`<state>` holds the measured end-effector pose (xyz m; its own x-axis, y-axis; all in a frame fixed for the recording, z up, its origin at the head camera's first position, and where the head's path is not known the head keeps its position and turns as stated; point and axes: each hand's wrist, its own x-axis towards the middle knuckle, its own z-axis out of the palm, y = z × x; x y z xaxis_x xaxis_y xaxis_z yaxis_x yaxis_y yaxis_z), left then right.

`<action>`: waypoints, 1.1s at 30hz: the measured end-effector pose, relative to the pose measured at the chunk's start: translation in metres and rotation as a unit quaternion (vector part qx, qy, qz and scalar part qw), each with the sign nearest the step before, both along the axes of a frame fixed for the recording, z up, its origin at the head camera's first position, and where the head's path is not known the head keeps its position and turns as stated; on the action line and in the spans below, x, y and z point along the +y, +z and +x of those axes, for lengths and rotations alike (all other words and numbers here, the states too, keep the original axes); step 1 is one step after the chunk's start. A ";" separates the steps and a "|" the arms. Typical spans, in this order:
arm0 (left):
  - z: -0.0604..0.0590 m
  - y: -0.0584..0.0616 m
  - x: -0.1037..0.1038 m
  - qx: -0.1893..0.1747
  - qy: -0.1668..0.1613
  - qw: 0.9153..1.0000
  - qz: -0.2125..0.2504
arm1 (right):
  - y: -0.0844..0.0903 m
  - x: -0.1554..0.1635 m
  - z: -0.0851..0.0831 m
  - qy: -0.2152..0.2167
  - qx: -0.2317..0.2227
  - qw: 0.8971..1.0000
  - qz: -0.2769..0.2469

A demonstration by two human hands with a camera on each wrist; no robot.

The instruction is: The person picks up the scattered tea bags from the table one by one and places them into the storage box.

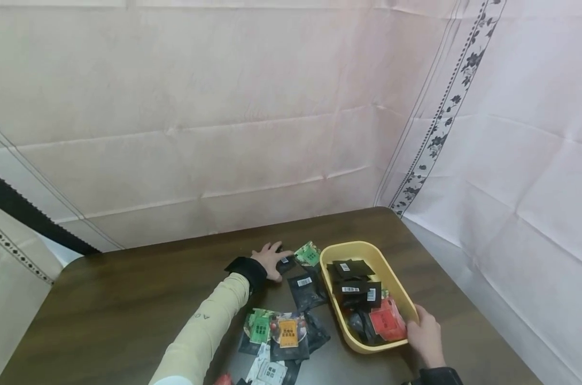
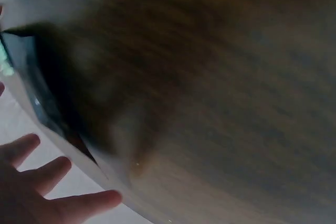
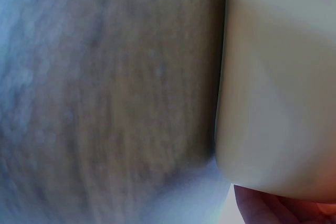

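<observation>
Sorting looks partly done: the right hand [image 1: 426, 337] grips the packet-filled tray [image 1: 335, 310] near the table's [image 1: 127, 299] right edge, while the left hand [image 1: 270, 260], fingers spread, presses a black packet [image 1: 286, 262] mid-table, several packets [image 1: 281, 331] left outside

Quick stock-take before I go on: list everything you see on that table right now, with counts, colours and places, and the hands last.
Wooden table: one, dark brown, against pale cloth walls.
Oval plastic tray: one, yellow, right side of table.
Packets in tray: several, mostly black with white barcode labels, one red at the near end.
Green foil packet: one, beside the tray's far end.
Black packet: one, left of tray.
Loose packet pile: several, green, black, orange-labelled, white, near edge.
Left hand: fingers spread, resting on a small black packet.
Right hand: gripping the tray's near rim.
</observation>
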<state>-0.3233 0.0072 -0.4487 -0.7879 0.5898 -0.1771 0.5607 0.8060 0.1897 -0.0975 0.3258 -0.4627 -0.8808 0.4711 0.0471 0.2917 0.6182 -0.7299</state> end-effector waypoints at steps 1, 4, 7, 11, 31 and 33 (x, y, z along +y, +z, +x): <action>0.000 -0.002 0.001 0.000 0.001 1.000 -0.008 | 0.000 0.000 0.001 0.005 -0.006 1.000 -0.011; 0.001 -0.004 0.004 0.012 0.003 1.000 -0.027 | 0.001 0.000 0.002 0.011 -0.009 1.000 -0.012; 0.001 -0.005 0.008 0.033 0.008 0.999 -0.034 | 0.001 0.000 0.002 0.014 -0.005 1.000 -0.008; -0.002 -0.008 0.014 0.057 0.003 0.998 -0.037 | 0.002 0.002 0.002 0.010 0.000 1.000 0.002; 0.017 0.017 0.027 0.087 -0.033 0.995 0.032 | 0.001 0.001 0.000 0.009 0.004 1.000 -0.013; 0.022 0.025 0.036 0.096 -0.048 0.993 0.041 | 0.000 0.002 0.000 0.011 0.000 1.000 -0.014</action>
<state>-0.3011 0.0431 -0.4242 -0.7424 0.6696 0.0220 0.6658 0.7337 0.1353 -0.0972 0.3278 -0.4625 -0.8910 0.4528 0.0346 0.2779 0.6039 -0.7471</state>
